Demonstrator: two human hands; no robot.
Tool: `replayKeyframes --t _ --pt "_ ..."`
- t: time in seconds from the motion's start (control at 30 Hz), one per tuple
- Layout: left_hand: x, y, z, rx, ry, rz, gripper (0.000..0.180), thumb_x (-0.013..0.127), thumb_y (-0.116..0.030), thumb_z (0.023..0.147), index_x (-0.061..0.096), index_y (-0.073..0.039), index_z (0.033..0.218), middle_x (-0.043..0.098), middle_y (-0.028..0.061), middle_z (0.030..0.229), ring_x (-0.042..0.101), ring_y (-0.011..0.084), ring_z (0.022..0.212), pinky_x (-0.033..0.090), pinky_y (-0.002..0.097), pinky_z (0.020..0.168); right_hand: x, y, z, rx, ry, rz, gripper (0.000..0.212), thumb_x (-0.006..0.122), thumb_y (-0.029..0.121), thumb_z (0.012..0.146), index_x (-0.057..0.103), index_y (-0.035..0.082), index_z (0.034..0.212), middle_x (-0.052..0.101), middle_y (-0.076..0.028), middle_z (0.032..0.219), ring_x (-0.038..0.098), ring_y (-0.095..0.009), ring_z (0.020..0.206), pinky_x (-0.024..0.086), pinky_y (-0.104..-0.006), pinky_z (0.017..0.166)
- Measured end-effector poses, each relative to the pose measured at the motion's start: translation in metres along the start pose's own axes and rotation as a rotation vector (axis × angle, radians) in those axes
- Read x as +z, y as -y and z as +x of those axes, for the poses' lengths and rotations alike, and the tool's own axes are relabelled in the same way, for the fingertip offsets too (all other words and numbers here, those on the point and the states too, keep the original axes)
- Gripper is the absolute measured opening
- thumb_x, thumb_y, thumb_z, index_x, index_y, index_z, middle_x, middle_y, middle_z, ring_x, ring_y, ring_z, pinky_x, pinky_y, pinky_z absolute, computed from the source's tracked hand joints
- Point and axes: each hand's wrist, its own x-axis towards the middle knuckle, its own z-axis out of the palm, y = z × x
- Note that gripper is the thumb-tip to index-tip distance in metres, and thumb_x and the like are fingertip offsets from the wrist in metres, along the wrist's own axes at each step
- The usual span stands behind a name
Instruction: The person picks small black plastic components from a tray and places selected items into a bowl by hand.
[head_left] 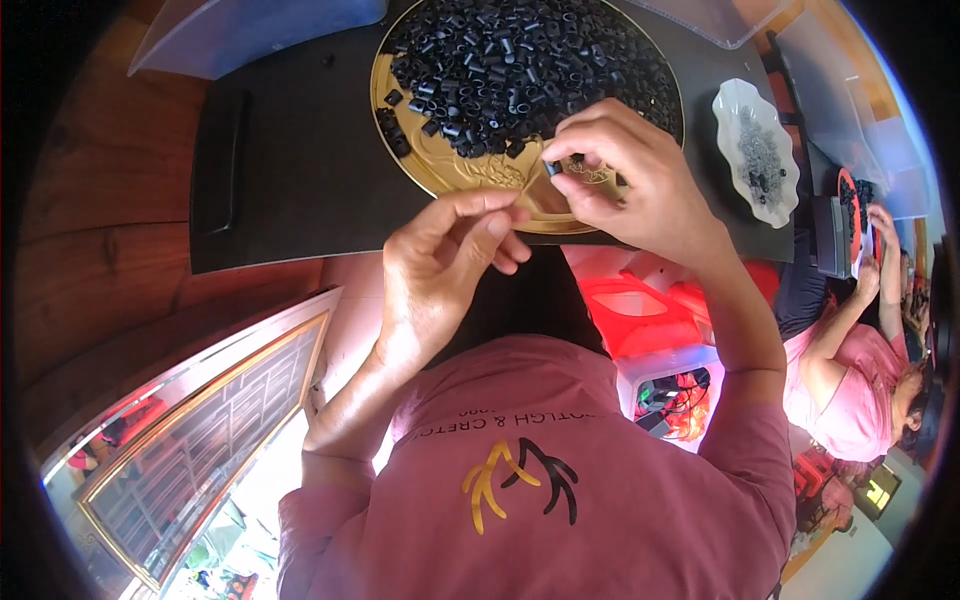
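Observation:
My right hand [640,175] pinches a small black tubular piece [554,168] between thumb and forefinger, over the near edge of a round gold tray [455,178]. Close to it on the left, my left hand [445,250] has thumb and forefinger pressed together. Whatever is between those fingertips is too small or hidden to make out. A large heap of short black hollow pieces [500,75] covers the far part of the tray. A few more lie loose by its left rim.
The tray rests on a black table [300,165]. Right of it stands a white wavy-edged dish [777,208] with small clear bits. A clear plastic bin [255,40] is at far left. Below right are a red stool [640,305] and a co-worker [855,370] at another tray.

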Motion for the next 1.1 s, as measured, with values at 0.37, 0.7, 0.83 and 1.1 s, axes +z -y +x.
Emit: replayKeyframes --t 0.37,0.7,0.83,1.1 --pt "0.014 0.003 0.017 0.091 0.053 -0.256 0.019 0.063 -0.001 0.091 0.063 0.002 0.11 0.066 0.0114 0.107 0.066 0.0143 0.092 0.055 0.0274 0.083 0.003 0.014 -0.003 -0.158 -0.257 0.13 0.029 0.077 0.002 0.071 0.065 0.006 0.096 0.064 -0.01 0.098 0.064 -0.023 0.081 0.053 -0.0313 0.066" --pt "-0.004 0.008 0.023 0.13 0.078 -0.238 0.018 0.063 0.002 0.09 0.062 0.002 0.108 0.068 0.0126 0.1 0.067 0.0176 0.09 0.055 0.0295 0.084 -0.049 -0.01 -0.035 0.169 -0.339 -0.165 0.016 0.067 -0.003 0.083 0.069 0.003 0.097 0.065 -0.009 0.104 0.064 -0.014 0.081 0.051 -0.0236 0.067" --pt "-0.01 0.011 0.021 0.178 0.071 -0.173 0.025 0.061 0.004 0.09 0.061 0.003 0.115 0.068 0.013 0.101 0.067 0.0181 0.09 0.055 0.0303 0.084 -0.081 -0.04 -0.06 0.231 -0.36 -0.335 0.015 0.066 0.001 0.085 0.069 0.005 0.099 0.066 -0.008 0.102 0.062 -0.016 0.08 0.05 -0.0246 0.065" --pt "-0.019 0.005 0.02 0.253 0.068 -0.011 0.02 0.061 0.006 0.089 0.061 0.004 0.109 0.065 0.0115 0.1 0.066 0.0166 0.089 0.056 0.0296 0.083 -0.128 -0.057 -0.103 0.474 -0.246 -0.511 0.014 0.065 0.009 0.087 0.066 0.005 0.1 0.065 -0.006 0.098 0.061 -0.019 0.074 0.049 -0.0295 0.066"
